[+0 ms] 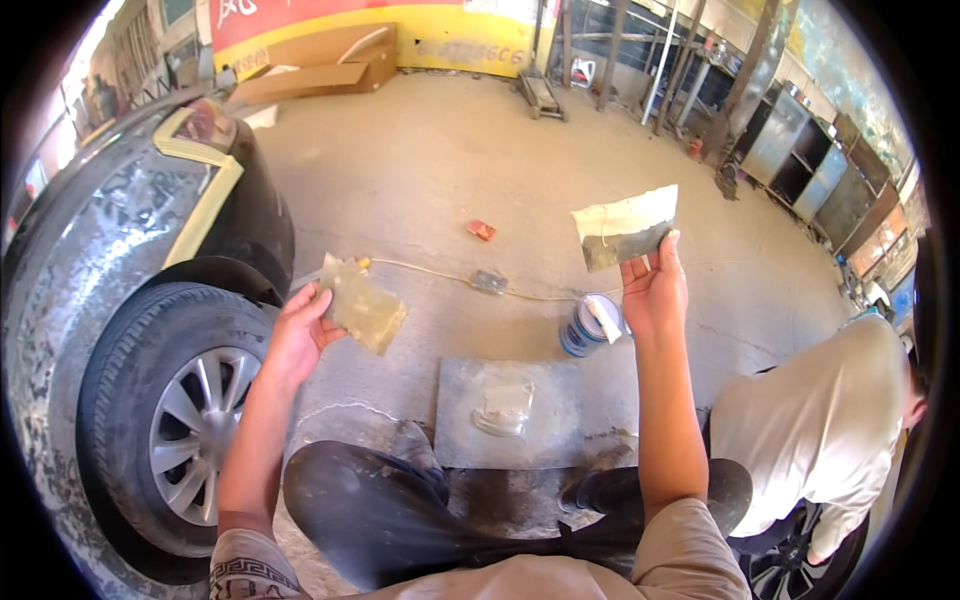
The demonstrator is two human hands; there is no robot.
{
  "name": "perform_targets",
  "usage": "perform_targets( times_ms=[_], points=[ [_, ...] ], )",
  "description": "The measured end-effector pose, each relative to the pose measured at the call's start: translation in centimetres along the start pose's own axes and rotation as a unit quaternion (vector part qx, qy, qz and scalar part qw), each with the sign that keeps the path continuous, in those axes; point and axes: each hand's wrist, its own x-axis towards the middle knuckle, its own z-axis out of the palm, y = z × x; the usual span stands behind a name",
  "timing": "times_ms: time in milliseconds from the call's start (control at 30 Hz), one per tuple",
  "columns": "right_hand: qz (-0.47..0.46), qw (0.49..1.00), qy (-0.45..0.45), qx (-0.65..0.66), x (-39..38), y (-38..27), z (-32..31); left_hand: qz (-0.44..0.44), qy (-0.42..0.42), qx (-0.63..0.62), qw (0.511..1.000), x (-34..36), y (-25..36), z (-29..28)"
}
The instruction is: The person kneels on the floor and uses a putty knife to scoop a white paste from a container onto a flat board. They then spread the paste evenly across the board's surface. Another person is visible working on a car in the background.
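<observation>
My left hand (pixel 298 335) grips a flat, filler-smeared scraper (pixel 362 305) by its near edge, held at chest height beside the car's wheel. My right hand (pixel 655 290) holds up a second, wider scraper (pixel 627 226), its blade partly coated with pale filler. Below and between the hands lies a grey mixing board (pixel 460 440) on the floor with a blob of pale filler (pixel 505 408) on it. A blue-and-white can (pixel 590 325) stands just beyond the board, near my right wrist.
A dark sanded car with masking tape (pixel 205 205) and a tyre (pixel 175 410) fills the left. Another person in light clothes (pixel 825 430) crouches at the right. A cord (pixel 440 275) crosses the concrete floor. Cardboard (pixel 320 70) and shelves (pixel 800 150) line the back.
</observation>
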Motion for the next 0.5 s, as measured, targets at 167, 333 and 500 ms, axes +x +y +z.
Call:
perform_targets(
  times_ms=[167,333,500],
  points=[
    [0.082,0.995,0.039,0.051,2.0,3.0,-1.5,0.04,-0.012,-0.028,0.999,-2.4,4.6,5.7],
    [0.108,0.99,0.053,0.07,1.6,4.6,-0.3,0.022,-0.04,-0.061,0.997,-4.0,5.0,10.2],
    [0.049,0.997,-0.007,0.05,0.4,4.5,2.1,0.031,-0.053,-0.053,0.997,-2.7,4.4,11.6]
  ],
)
